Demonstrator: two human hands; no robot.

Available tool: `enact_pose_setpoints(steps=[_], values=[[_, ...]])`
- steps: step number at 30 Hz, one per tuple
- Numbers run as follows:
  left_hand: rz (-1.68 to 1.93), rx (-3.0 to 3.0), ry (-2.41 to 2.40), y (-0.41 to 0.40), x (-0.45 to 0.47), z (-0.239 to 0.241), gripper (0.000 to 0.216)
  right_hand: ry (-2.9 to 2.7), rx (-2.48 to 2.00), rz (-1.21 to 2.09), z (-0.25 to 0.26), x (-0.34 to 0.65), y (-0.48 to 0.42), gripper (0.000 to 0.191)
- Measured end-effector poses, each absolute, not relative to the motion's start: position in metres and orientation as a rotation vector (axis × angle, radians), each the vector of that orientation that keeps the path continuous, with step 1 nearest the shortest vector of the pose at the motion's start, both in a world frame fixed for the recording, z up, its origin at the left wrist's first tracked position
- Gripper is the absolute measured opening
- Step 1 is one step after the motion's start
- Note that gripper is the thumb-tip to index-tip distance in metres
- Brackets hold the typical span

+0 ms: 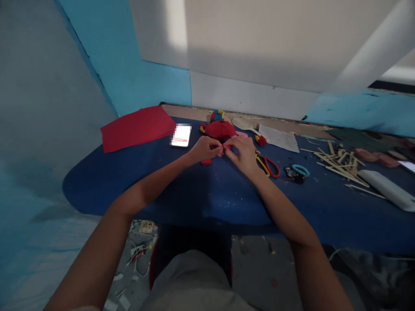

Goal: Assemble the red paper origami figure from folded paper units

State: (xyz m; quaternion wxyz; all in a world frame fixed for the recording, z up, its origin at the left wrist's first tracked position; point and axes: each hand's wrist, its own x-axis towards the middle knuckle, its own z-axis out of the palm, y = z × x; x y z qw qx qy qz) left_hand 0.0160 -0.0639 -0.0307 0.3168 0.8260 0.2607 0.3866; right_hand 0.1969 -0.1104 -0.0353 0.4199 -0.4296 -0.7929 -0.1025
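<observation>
My left hand [205, 150] and my right hand [242, 152] meet over the dark blue table top [136, 185], fingers pinched together on a small pink and red piece [224, 149] between them. Just behind the fingers lies a red knitted mound [219, 129] with a small multicoloured ball [217, 115] at its far side. A small red scrap [206, 162] lies under my left hand.
A red felt sheet [138, 127] and a lit phone [181, 135] lie to the left. Scissors with red and yellow handles [268, 166], a teal ring [300, 169], a white paper [279, 138], several wooden sticks [340, 163] and a white roll [385, 188] lie to the right.
</observation>
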Motion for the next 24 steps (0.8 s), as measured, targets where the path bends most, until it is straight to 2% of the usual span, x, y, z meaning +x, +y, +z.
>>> enact_pose_setpoints(steps=[5,10,13,16,20,24], values=[[1.057,1.932,0.689,-0.069,0.019,-0.028,0.022,-2.017,-1.053,-0.557,-0.037,0.197,-0.116,0.020],[1.183,1.836,0.737,-0.069,0.021,-0.027,0.023,-1.971,-1.070,-0.546,-0.038,0.196,-0.116,0.024],[1.266,1.834,0.737,-0.066,0.021,-0.026,0.020,-1.940,-1.070,-0.375,-0.037,0.194,-0.115,0.030],[1.225,1.771,0.699,-0.065,0.020,-0.023,0.019,-1.735,-1.022,-0.041,-0.038,0.193,-0.109,0.039],[1.080,1.709,0.664,-0.066,0.019,-0.022,0.021,-1.549,-1.038,0.347,-0.040,0.196,-0.101,0.036],[1.038,1.739,0.601,-0.065,0.018,-0.024,0.016,-1.509,-1.052,0.468,-0.040,0.198,-0.100,0.034]])
